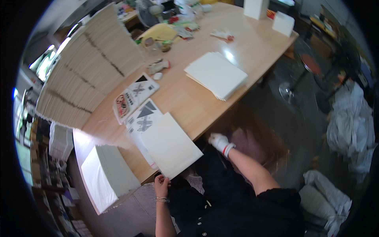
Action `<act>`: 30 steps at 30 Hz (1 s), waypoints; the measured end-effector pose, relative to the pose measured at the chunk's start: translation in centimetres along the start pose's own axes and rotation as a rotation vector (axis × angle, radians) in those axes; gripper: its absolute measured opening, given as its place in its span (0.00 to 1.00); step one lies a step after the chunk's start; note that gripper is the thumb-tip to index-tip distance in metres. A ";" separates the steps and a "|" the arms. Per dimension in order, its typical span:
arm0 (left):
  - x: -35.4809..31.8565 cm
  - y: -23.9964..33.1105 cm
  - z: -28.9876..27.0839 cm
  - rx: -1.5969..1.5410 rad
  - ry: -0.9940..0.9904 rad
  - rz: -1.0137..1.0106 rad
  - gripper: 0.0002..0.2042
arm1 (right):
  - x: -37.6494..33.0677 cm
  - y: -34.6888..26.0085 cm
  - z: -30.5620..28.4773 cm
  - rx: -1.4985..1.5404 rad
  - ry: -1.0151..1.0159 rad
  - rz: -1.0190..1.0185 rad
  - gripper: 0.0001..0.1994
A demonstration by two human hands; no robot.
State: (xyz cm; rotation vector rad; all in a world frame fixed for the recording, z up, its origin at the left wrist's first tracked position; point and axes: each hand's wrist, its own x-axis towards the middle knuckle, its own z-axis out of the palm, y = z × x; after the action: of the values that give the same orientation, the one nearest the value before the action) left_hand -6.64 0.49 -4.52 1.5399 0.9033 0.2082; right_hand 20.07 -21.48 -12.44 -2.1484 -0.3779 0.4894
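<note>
Head view puts a cream sheet [171, 146] at the front of the worktop [189, 108], its near end jutting past the front edge. The bare left hand [162, 182] has its fingers drawn in on the sheet's near left corner, holding it; the parts of those fingers beneath the sheet are hidden. To the right of the sheet, off the worktop's edge, is the right hand [220, 142] in a white glove. Its fingers look curled, but the view is too dim and soft there, so I cannot tell whether it grips anything.

Under the left side of the sheet lies a printed bag [144, 118], partly covered; a second printed bag [136, 96] rests farther away, beyond the first. A low white stack [104, 173] stands left of the sheet, and a tall curved stack [90, 71] rises beyond it to the far left, hiding part of the room behind. Beyond the sheet to the right sits a pile of cream sheets [217, 73]. Far past the sheet, clutter at the worktop's back is blurred, and the dark fisheye rim cuts off the room's edges.
</note>
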 end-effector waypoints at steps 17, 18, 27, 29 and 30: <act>0.9 2.3 2.7 -0.155 -0.055 -0.342 0.08 | -6.1 4.6 -12.1 -0.471 -0.103 0.269 0.12; 0.6 3.0 2.8 -0.139 -0.068 -0.310 0.09 | -5.5 3.2 -11.3 -0.435 -0.118 0.239 0.12; 0.4 17.2 1.2 -0.411 -0.246 -0.024 0.14 | -2.3 -10.9 -7.6 0.746 -0.519 -0.135 0.19; 0.1 19.5 0.3 -0.304 -0.268 0.028 0.15 | -2.8 -13.7 -7.0 0.880 -0.592 -0.145 0.21; -0.1 20.0 -0.4 -0.227 -0.267 0.026 0.17 | -2.9 -14.9 -7.1 0.904 -0.636 -0.164 0.22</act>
State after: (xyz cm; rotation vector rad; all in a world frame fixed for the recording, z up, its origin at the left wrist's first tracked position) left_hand 1.39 2.41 13.72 1.3315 0.6267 0.1160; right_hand 19.50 -19.17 4.12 -1.0509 -0.5408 1.0175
